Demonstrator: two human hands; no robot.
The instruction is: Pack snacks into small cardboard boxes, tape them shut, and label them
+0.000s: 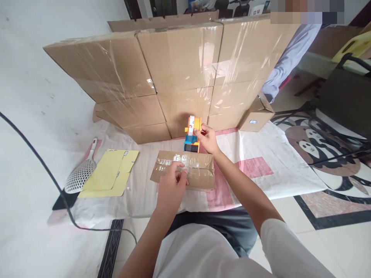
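Head view: left hand (171, 183) fingers press the taped box (185, 170); right hand (207, 139) fingers grasp the tape dispenser (191, 135) behind it

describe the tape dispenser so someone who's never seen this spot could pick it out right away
Start at the wall of stacked cardboard boxes on the cloth-covered floor. Just in front of it lies a small flat taped carton, pressed by the left hand. At its far edge the right hand holds the tape dispenser, the only bright orange-and-blue thing among brown cardboard.
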